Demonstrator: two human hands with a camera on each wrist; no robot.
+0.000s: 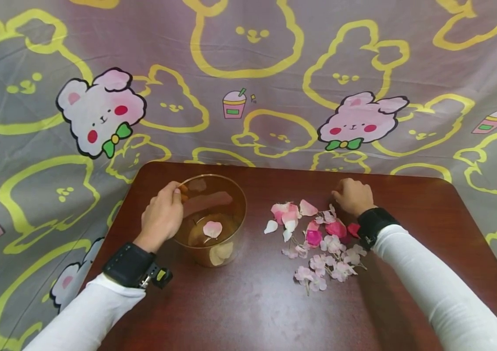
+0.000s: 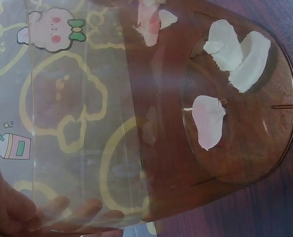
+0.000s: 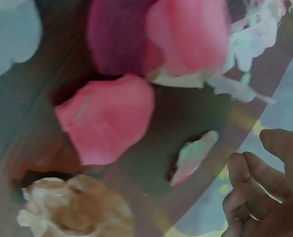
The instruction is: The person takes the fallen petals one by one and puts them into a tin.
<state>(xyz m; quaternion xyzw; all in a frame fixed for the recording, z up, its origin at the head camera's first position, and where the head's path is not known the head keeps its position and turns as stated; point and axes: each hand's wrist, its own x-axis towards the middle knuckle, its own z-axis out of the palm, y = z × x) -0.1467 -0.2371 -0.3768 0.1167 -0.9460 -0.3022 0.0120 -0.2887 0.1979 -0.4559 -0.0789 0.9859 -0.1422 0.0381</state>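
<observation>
My left hand (image 1: 162, 214) grips the rim of a clear amber plastic bucket (image 1: 236, 228) at the left of the table, its fingers showing through the wall in the left wrist view. Inside lie a pale pink petal (image 2: 208, 121) and two whitish petals (image 2: 251, 61). My right hand (image 1: 355, 195) hovers at the far edge of the petal pile, fingers loosely bent, thumb apart, nothing seen between them in the right wrist view. Nearest it are a small pale petal (image 3: 193, 155), a coral-pink petal (image 3: 111, 118) and a tan petal (image 3: 77, 205).
Loose pink petals (image 1: 307, 208), a magenta petal (image 1: 314, 238) and sprigs of pale blossom (image 1: 340, 269) lie right of the bucket on the dark red-brown table (image 1: 239, 312). A cloth printed with cartoon rabbits (image 1: 270, 53) hangs behind and around the table.
</observation>
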